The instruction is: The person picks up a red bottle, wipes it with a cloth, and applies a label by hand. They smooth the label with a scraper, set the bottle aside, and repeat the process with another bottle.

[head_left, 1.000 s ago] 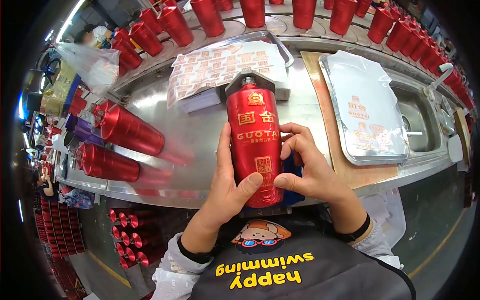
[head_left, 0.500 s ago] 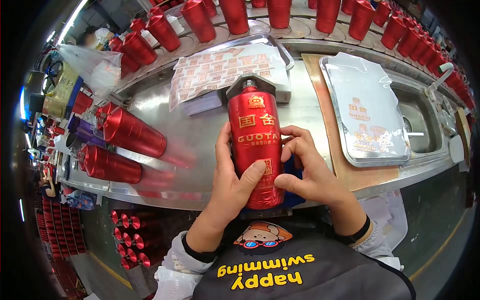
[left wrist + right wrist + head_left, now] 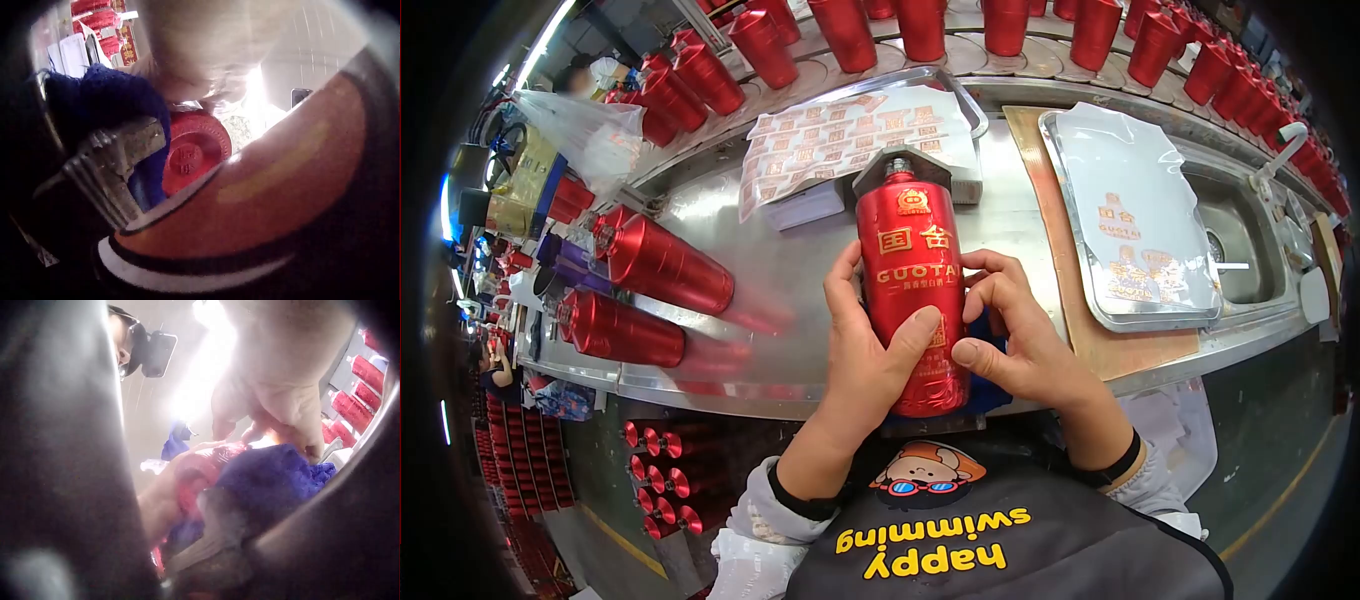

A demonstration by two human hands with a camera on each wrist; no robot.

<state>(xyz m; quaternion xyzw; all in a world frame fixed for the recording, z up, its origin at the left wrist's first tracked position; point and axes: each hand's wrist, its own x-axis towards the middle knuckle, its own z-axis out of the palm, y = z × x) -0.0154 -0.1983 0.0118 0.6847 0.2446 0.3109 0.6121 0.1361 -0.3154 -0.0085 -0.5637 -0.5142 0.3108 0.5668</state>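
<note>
A red bottle [image 3: 912,290] with gold GUOTAI lettering leans back in a dark grey holder [image 3: 870,180], its neck away from me. Along its left side, the fingers of my left hand [image 3: 860,345] grip it, and the thumb lies across the front, covering part of a square gold seal. Bent fingers of my right hand [image 3: 1025,345] hold the bottle's right side, the thumb tip at the edge lower down. The embossed round base [image 3: 190,156] shows in the left wrist view. Blue cloth [image 3: 990,398] lies under the lower end.
Two red bottles [image 3: 665,265] lie on the steel counter [image 3: 785,300] at left. Behind the holder is a tray with a printed sticker sheet [image 3: 850,140]. Another tray with a mostly bare sheet [image 3: 1130,180] rests on a board beside the sink [image 3: 1240,265]. Bottles [image 3: 922,30] line a conveyor behind.
My left thumb has slid up and right over the gold seal, hiding more of it. The right hand has hardly moved. Bottles on the conveyor have shifted left.
</note>
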